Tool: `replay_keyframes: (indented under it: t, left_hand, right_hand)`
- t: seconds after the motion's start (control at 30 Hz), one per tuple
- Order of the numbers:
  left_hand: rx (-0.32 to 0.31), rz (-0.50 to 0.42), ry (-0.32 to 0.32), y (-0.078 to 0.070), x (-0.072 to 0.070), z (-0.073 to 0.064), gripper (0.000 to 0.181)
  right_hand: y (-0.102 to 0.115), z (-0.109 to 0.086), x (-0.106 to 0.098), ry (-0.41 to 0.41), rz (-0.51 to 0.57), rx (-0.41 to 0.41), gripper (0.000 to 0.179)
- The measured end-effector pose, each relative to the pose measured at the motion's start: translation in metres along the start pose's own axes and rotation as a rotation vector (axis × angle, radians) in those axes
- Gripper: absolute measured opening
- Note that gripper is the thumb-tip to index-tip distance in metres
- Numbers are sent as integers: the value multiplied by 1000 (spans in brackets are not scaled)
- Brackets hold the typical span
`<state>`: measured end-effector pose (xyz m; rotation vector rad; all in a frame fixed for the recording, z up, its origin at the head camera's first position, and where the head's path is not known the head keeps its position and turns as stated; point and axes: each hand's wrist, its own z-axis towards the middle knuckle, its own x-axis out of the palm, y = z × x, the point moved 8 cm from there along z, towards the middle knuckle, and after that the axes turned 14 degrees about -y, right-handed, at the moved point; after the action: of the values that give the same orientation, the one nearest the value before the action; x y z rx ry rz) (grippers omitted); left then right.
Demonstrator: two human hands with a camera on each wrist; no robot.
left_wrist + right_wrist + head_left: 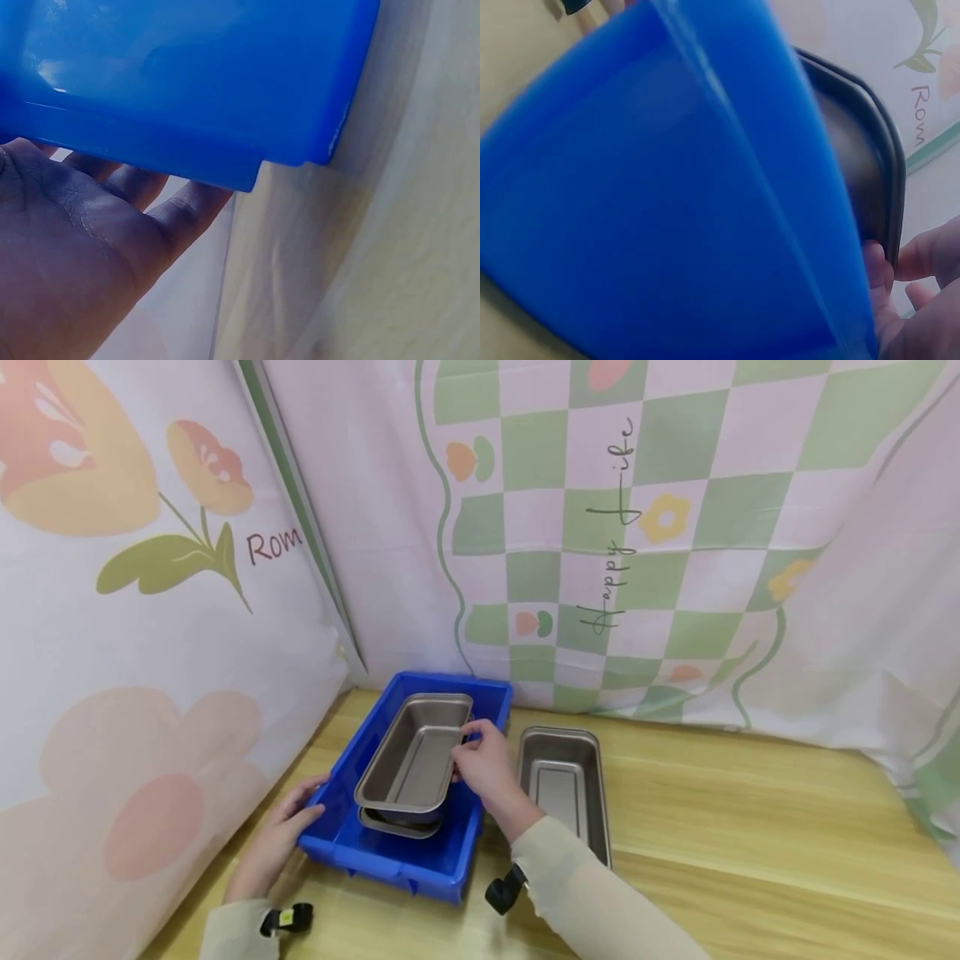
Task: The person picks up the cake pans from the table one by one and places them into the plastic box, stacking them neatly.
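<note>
My right hand pinches the right rim of a grey-brown metal loaf pan. The pan sits tilted above another loaf pan, largely hidden beneath it, inside a blue plastic bin. In the right wrist view, thumb and fingers close on the upper loaf pan's rim beyond the bin's wall. At the bin's left side, my left hand holds the rim. The left wrist view shows its fingers reaching under the bin's edge, with the fingertips partly hidden.
A further loaf pan lies on the wooden table right of the bin, partly covered by the right forearm. Patterned cloth curtains close off the back and left. Black wrist cameras are strapped at both sleeves.
</note>
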<state>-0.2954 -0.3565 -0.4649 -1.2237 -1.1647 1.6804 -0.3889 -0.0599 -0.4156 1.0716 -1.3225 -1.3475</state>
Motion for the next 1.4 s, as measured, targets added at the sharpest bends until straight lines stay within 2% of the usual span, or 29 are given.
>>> replay_keyframes:
  t: [0.13, 0.27, 0.4, 0.5, 0.67, 0.9, 1.1, 1.2, 1.3, 1.4]
  left_hand:
    - [7, 12, -2, -2, -2, 0, 46]
    - [8, 1, 5, 0, -2, 0, 45]
    - [6, -24, 17, 2, 1, 0, 46]
    - [6, -32, 16, 3, 1, 1, 46]
    - [4, -16, 12, 3, 1, -1, 47]
    - [-4, -23, 3, 3, 1, -1, 47]
    - [-19, -13, 16, 5, 4, -1, 48]
    - [-16, -5, 19, 4, 4, -1, 48]
    - [0, 7, 16, 3, 3, -2, 48]
    - [22, 5, 4, 1, 1, -2, 47]
  right_hand:
    - [3, 0, 4, 36, -56, -24, 32]
    - [5, 0, 6, 58, -190, -77, 29]
    - [6, -2, 4, 65, -355, -159, 25]
    - [8, -6, 4, 64, -466, -254, 22]
    - [10, -13, 3, 36, -573, -374, 19]
    - [11, -20, 0, 19, -574, -383, 19]
    - [11, -28, -4, 49, -563, -427, 14]
    - [10, -31, -7, 90, -464, -408, 12]
    - [4, -32, -10, 138, -293, -311, 11]
    - [-2, -32, -14, 176, -115, -178, 9]
